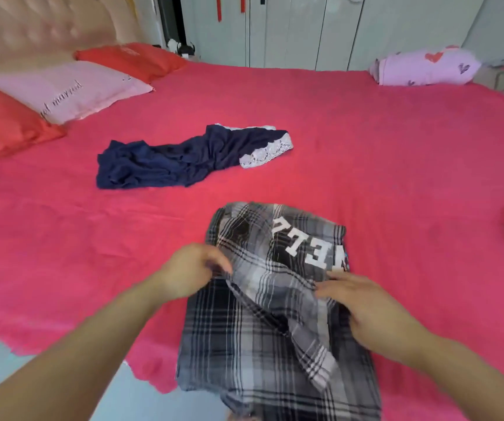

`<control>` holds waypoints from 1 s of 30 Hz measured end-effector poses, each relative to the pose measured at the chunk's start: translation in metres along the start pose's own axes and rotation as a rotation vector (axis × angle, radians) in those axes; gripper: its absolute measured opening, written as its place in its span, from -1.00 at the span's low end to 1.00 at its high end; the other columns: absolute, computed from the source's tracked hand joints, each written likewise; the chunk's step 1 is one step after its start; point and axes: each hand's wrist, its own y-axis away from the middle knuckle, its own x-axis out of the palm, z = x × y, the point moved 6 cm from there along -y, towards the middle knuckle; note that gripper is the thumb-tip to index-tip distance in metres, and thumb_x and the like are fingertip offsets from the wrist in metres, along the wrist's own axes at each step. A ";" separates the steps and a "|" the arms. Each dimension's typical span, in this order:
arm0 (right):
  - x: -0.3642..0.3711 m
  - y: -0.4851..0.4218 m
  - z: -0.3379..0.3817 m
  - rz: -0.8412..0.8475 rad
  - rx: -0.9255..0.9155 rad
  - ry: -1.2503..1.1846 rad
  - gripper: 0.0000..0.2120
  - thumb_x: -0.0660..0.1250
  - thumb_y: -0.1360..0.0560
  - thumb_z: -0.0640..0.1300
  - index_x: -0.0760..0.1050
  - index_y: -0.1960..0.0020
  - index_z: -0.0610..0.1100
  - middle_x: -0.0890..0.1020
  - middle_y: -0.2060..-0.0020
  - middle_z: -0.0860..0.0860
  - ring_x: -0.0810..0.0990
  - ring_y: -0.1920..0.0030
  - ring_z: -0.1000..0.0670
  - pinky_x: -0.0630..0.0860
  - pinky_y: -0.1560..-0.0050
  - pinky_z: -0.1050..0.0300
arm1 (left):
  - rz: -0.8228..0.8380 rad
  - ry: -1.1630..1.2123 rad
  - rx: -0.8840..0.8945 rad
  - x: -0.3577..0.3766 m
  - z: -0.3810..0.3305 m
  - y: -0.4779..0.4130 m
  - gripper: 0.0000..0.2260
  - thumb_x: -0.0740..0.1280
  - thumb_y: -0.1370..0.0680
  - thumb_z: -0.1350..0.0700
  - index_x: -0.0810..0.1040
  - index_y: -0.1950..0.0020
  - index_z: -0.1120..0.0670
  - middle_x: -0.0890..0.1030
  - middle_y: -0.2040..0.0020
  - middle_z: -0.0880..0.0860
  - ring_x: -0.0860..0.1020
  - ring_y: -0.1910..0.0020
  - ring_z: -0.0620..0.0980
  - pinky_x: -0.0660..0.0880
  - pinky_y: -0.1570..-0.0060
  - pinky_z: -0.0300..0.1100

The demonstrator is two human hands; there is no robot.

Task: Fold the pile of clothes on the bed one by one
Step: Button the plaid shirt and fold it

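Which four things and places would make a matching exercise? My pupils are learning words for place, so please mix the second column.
Things:
1. plaid shirt
2. navy garment
3. lilac heart-print bundle
4. pink pillow

Places:
A. far right corner of the bed
B. near edge
C. far left side
D. middle, crumpled

Pairs: 1-B, 2-D, 3-A, 4-C

Shirt [259, 344] on bed [396, 177] at near edge, loose garment [168, 162] behind it leftward, pillows [62, 92] far left, folded bundle [427, 69] far right.

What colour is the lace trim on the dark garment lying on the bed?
White. The lace trim borders a navy garment; the head view shows it.
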 end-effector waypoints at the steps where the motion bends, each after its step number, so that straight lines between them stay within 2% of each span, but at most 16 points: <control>1: -0.007 0.001 0.004 -0.091 0.038 -0.044 -0.34 0.15 -0.28 -0.46 0.48 -0.27 0.02 0.48 -0.29 0.14 0.29 -0.42 0.07 0.09 -0.40 0.29 | -0.091 0.023 -0.016 0.001 0.000 0.006 -0.59 0.14 -0.38 0.51 0.65 0.01 0.17 0.65 -0.06 0.07 0.57 -0.11 0.01 0.37 -0.07 -0.37; 3: -0.030 0.004 0.010 -0.327 0.146 -0.146 -0.48 0.18 -0.34 -0.48 0.57 -0.15 -0.05 0.61 -0.13 0.06 0.49 -0.23 0.00 0.28 -0.21 0.29 | -0.240 0.061 0.019 -0.003 -0.012 0.010 -0.67 0.20 -0.46 0.42 0.63 -0.08 0.14 0.63 -0.11 0.04 0.55 -0.12 -0.02 0.31 -0.04 -0.47; 5: -0.043 0.005 0.027 -0.446 0.146 -0.180 -0.63 0.22 -0.47 -0.37 0.58 -0.14 -0.05 0.64 -0.05 0.07 0.53 -0.13 0.02 0.31 -0.10 0.31 | -0.289 0.007 0.121 -0.003 -0.031 0.011 -0.71 0.27 -0.52 0.28 0.57 -0.21 0.10 0.58 -0.19 0.01 0.51 -0.17 -0.03 0.27 -0.07 -0.46; 7: -0.042 -0.001 0.046 -0.424 0.075 -0.131 -0.72 0.24 -0.55 -0.15 0.52 -0.25 -0.02 0.61 -0.12 0.06 0.49 -0.18 0.03 0.31 -0.21 0.23 | -0.235 -0.130 0.198 0.009 -0.044 0.007 -0.64 0.32 -0.53 0.11 0.47 -0.33 0.03 0.51 -0.28 0.00 0.44 -0.27 -0.01 0.29 -0.23 -0.29; 10: -0.015 -0.008 0.046 -0.240 0.195 -0.091 -0.54 0.23 -0.54 0.10 0.32 -0.41 0.02 0.33 -0.41 0.01 0.24 -0.42 0.00 0.14 -0.39 0.17 | -0.173 -0.206 0.067 0.028 -0.035 0.001 -0.55 0.31 -0.53 0.00 0.36 -0.42 0.01 0.41 -0.34 0.05 0.34 -0.33 0.06 0.29 -0.33 -0.06; 15: 0.010 -0.001 0.032 -0.225 0.422 -0.221 -0.41 0.30 -0.47 0.17 0.21 -0.45 0.13 -0.07 -0.51 -0.06 -0.04 -0.51 -0.11 0.08 -0.46 0.03 | -0.239 0.103 -0.257 0.030 0.005 -0.007 -0.46 0.27 -0.56 0.01 0.19 -0.50 0.05 0.31 -0.42 0.19 0.28 -0.40 0.14 0.25 -0.34 -0.09; 17: 0.014 -0.004 0.033 -0.267 0.463 -0.254 -0.38 0.36 -0.45 0.12 0.21 -0.45 0.13 -0.15 -0.51 -0.05 -0.08 -0.51 -0.13 0.06 -0.46 0.02 | -0.214 0.179 -0.319 0.035 0.008 -0.013 -0.41 0.30 -0.55 0.02 0.14 -0.50 0.13 0.36 -0.41 0.16 0.34 -0.37 0.13 0.31 -0.28 -0.12; 19: 0.017 -0.009 0.034 -0.282 0.503 -0.296 -0.35 0.41 -0.44 -0.06 0.22 -0.44 0.10 -0.17 -0.51 -0.06 -0.02 -0.50 -0.15 0.08 -0.46 0.04 | -0.247 0.283 -0.353 0.036 0.006 -0.017 -0.47 0.33 -0.53 0.11 0.23 -0.44 0.18 0.45 -0.33 0.15 0.45 -0.25 0.10 0.37 -0.15 -0.19; 21: 0.018 -0.012 0.031 -0.251 0.538 -0.367 -0.35 0.37 -0.42 -0.28 0.25 -0.43 0.03 -0.13 -0.50 -0.10 0.15 -0.47 -0.16 0.22 -0.42 0.12 | -0.304 0.390 -0.368 0.034 0.002 -0.018 -0.54 0.34 -0.50 0.21 0.33 -0.38 0.18 0.53 -0.22 0.12 0.49 -0.04 0.01 0.37 0.01 -0.26; 23: 0.014 -0.012 0.026 -0.179 0.564 -0.392 -0.38 0.31 -0.40 -0.39 0.30 -0.41 -0.06 0.04 -0.48 -0.16 0.33 -0.39 -0.11 0.35 -0.27 0.22 | -0.356 0.477 -0.362 0.030 0.000 -0.012 -0.53 0.35 -0.48 0.25 0.35 -0.38 0.16 0.53 -0.12 0.05 0.45 0.03 -0.05 0.37 0.04 -0.27; 24: 0.008 -0.011 0.023 -0.160 0.564 -0.409 -0.40 0.29 -0.39 -0.42 0.34 -0.39 -0.10 0.24 -0.40 -0.18 0.45 -0.29 -0.05 0.41 -0.16 0.27 | -0.370 0.519 -0.346 0.027 -0.001 -0.007 -0.50 0.36 -0.47 0.25 0.34 -0.39 0.15 0.53 -0.11 0.04 0.47 0.02 -0.04 0.40 0.00 -0.25; 25: -0.001 -0.008 0.020 -0.172 0.567 -0.476 -0.45 0.28 -0.38 -0.43 0.40 -0.34 -0.14 0.48 -0.20 -0.18 0.60 -0.06 0.01 0.48 0.04 0.30 | -0.375 0.547 -0.323 0.025 -0.003 -0.002 -0.48 0.38 -0.46 0.25 0.33 -0.40 0.12 0.53 -0.10 0.03 0.51 0.01 -0.01 0.45 -0.05 -0.20; 26: -0.011 -0.004 0.017 -0.206 0.578 -0.586 -0.50 0.26 -0.37 -0.45 0.47 -0.26 -0.16 0.63 0.12 -0.14 0.65 0.27 0.06 0.52 0.30 0.30 | -0.377 0.555 -0.299 0.023 -0.005 0.005 -0.45 0.39 -0.44 0.24 0.32 -0.40 0.10 0.55 -0.08 0.03 0.55 0.01 0.01 0.50 -0.08 -0.12; 27: -0.022 0.002 0.015 -0.253 0.591 -0.664 -0.56 0.26 -0.36 -0.45 0.52 -0.18 -0.15 0.63 0.38 -0.03 0.57 0.51 0.08 0.45 0.51 0.32 | -0.384 0.555 -0.278 0.021 -0.007 0.013 -0.45 0.40 -0.43 0.23 0.33 -0.39 0.08 0.56 -0.02 0.01 0.59 0.06 0.01 0.54 -0.03 -0.08; 28: -0.032 0.008 0.012 -0.298 0.609 -0.679 -0.61 0.27 -0.35 -0.43 0.55 -0.10 -0.12 0.60 0.49 0.05 0.51 0.58 0.08 0.38 0.60 0.35 | -0.396 0.563 -0.265 0.021 -0.008 0.021 -0.45 0.41 -0.42 0.23 0.34 -0.38 0.06 0.56 0.07 -0.01 0.61 0.18 -0.05 0.58 0.09 -0.12; 30: -0.040 0.020 0.010 -0.285 0.613 -0.584 -0.70 0.29 -0.36 -0.37 0.59 0.01 -0.07 0.59 0.41 0.10 0.57 0.45 -0.01 0.37 0.58 0.35 | -0.387 0.591 -0.267 0.026 -0.008 0.038 -0.47 0.38 -0.43 0.28 0.35 -0.36 0.05 0.53 0.24 -0.03 0.54 0.47 -0.20 0.51 0.41 -0.30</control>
